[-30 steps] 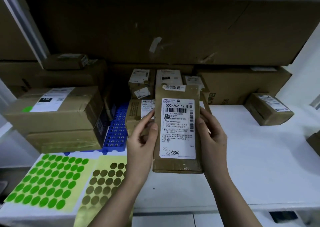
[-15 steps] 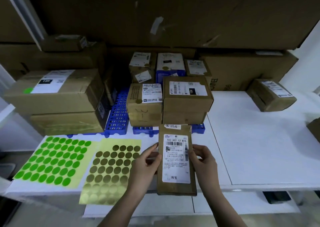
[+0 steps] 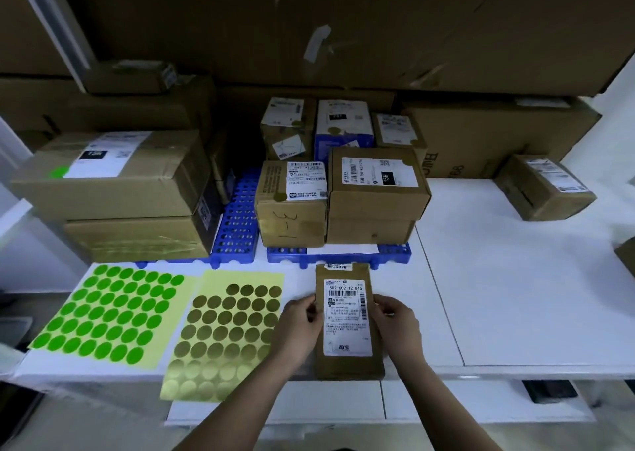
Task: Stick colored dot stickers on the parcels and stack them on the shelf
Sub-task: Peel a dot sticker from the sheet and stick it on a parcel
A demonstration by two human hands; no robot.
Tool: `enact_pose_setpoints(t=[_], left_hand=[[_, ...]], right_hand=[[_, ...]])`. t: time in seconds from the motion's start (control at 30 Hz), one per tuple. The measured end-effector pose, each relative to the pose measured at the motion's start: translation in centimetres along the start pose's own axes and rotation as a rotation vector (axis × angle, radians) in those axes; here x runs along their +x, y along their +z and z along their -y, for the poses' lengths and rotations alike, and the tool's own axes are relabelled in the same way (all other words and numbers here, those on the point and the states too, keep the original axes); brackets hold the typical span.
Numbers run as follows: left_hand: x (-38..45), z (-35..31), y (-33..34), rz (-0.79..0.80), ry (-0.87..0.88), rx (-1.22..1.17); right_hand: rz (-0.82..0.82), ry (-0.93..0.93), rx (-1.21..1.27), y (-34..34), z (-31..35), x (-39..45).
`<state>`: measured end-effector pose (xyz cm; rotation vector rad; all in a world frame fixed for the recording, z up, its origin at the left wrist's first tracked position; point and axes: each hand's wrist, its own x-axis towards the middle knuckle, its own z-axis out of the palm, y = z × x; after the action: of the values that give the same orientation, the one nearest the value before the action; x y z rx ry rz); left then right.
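White shelving (image 3: 515, 296) forms the work surface, backed by large brown cardboard cartons. On it lies a flat, narrow brown cardboard parcel (image 3: 347, 364) with a white shipping label, its near end at the shelf's front edge. Both hands grasp this parcel: the left hand (image 3: 299, 327) has fingers curled against its left edge, and the right hand (image 3: 398, 323) pinches its right edge with fingertips on the label side.

Just left of the parcel is a pale yellow sheet of gold round dot stickers (image 3: 226, 337) (part of its top row is bare), and further left of that, a sheet of bright green round dot stickers (image 3: 110, 316). Behind the parcel, blue perforated plastic pallets (image 3: 237, 223) carry stacked brown cardboard boxes (image 3: 374, 196) with white labels, several bearing a small gold dot. Left of those stands a big brown taped box (image 3: 117, 175) with a green dot on its top. Well to the right of the parcel sits a lone small brown box (image 3: 543, 189).
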<state>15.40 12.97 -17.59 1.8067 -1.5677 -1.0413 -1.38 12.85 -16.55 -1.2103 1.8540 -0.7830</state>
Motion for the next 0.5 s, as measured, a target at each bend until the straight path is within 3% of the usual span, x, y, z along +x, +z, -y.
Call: enact_pose_setpoints(t=[0.2, 0.43, 0.5], left_hand=[[1.3, 0.2, 0.5, 0.013, 0.018, 0.058], [0.4, -0.5, -0.8, 0.048, -0.014, -0.092], [0.1, 0.0, -1.6, 0.025, -0.008, -0.118]], right_hand=[[0.037, 0.016, -0.083, 0.2, 0.4, 1.0], [0.051, 0.053, -0.134, 0.0, 0.0, 1.8], [-0.048, 0.028, -0.123, -0.2, 0.2, 1.6]])
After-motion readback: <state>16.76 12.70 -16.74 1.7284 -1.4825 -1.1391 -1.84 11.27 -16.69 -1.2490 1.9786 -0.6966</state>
